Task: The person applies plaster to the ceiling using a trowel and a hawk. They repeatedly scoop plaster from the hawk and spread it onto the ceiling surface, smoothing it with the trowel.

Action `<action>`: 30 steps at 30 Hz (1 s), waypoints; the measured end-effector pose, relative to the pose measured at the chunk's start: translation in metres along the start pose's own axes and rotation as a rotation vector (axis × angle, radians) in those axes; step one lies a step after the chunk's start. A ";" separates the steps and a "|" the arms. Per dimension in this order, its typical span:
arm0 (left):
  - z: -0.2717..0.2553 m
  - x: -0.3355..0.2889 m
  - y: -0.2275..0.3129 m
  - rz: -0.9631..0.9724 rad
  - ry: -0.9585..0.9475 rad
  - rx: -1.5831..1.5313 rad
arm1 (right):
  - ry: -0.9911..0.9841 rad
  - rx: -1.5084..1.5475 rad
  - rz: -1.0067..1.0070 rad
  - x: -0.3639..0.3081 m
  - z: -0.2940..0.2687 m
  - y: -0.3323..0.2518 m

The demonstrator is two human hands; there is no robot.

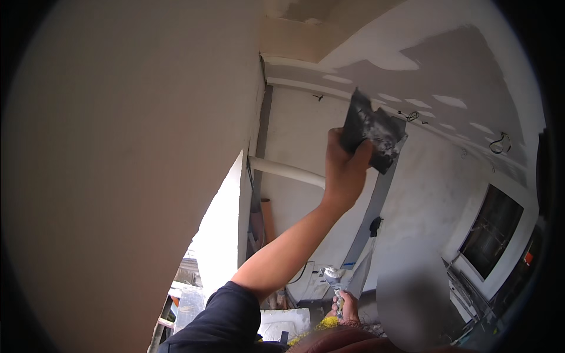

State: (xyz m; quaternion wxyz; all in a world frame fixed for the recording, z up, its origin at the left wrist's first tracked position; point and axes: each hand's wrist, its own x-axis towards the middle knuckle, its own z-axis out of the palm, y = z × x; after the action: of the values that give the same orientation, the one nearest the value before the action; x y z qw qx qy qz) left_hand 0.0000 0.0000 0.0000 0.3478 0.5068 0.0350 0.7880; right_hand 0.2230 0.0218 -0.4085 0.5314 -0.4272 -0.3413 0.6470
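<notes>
My left hand (344, 167) is raised high toward the grey ceiling (465, 70), arm stretched up in a dark sleeve. It grips a dark flat rectangular blade (374, 132) smeared with white filler, thumb on its near face; the blade's top edge is close to the ceiling by the wall joint. Low down, my right hand (347, 306) is closed round the handle of a long-bladed filling knife (360, 272) that points up and right, with white filler on its handle end.
A big pale plastered wall (129, 165) fills the left half. White filler patches dot the ceiling and loose wires (500, 141) hang from it. A white pipe (288, 172) crosses the back wall. A dark window (491, 232) is on the right; clutter lies below.
</notes>
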 end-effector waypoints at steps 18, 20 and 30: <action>-0.140 -0.054 0.054 -0.033 0.065 0.057 | -0.071 0.181 -0.179 -0.041 0.079 0.031; -0.138 -0.057 0.054 -0.037 0.070 0.088 | -0.073 0.178 -0.191 -0.052 0.077 0.025; -0.151 -0.068 0.055 -0.077 0.039 0.040 | -0.228 0.217 -0.235 -0.126 0.111 -0.072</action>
State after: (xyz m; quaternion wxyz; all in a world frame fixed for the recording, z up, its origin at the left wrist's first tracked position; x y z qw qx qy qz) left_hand -0.1360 -0.0363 -0.1033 0.3669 0.4964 0.0768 0.7830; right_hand 0.1585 -0.0855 -0.2753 0.6041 -0.2485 -0.3752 0.6577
